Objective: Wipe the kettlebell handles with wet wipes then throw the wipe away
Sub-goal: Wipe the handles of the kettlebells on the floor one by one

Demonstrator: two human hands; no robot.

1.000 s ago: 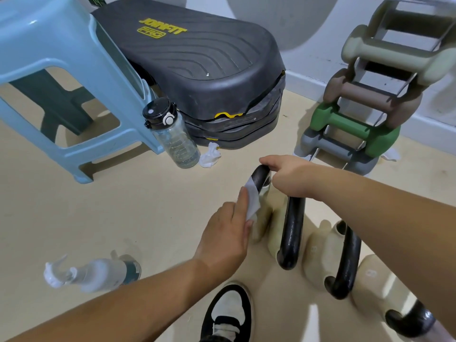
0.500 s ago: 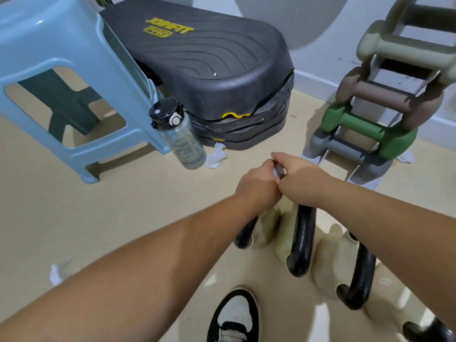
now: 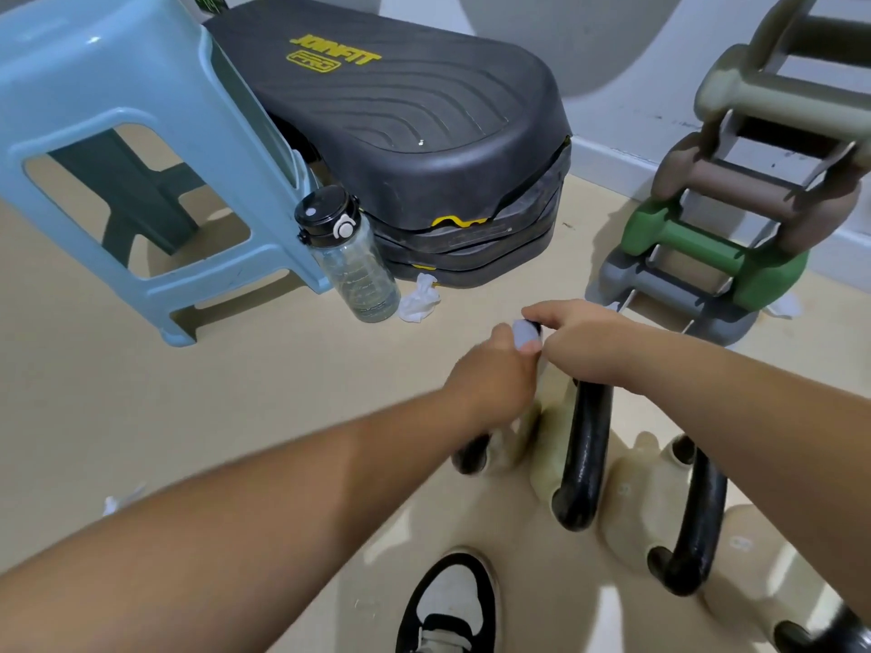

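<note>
Far left, a pale blue plastic stool point(image 3: 141, 148) stands on the beige floor point(image 3: 283, 369), with a clear water bottle point(image 3: 351, 261) and its black cap right against the stool's leg. Just beside the bottle lies a crumpled white tissue point(image 3: 419, 301), at the foot of a stack of black step platforms point(image 3: 424, 134). Moving to the middle, the left hand point(image 3: 490, 379) is up at the top of the first kettlebell's black handle point(image 3: 584, 445), its fingers curled around a whitish wet wipe point(image 3: 525, 336) that is pressed onto the handle. Touching it from the other side, the right hand point(image 3: 584, 346) is clenched over the same handle top, steadying it. Below, a black-and-white shoe point(image 3: 447, 605) pokes in. The cream kettlebells point(image 3: 627, 501) sit in a row running down to the right, close together. Far right, a rack of dumbbells point(image 3: 735, 219) stands against the wall.
</note>
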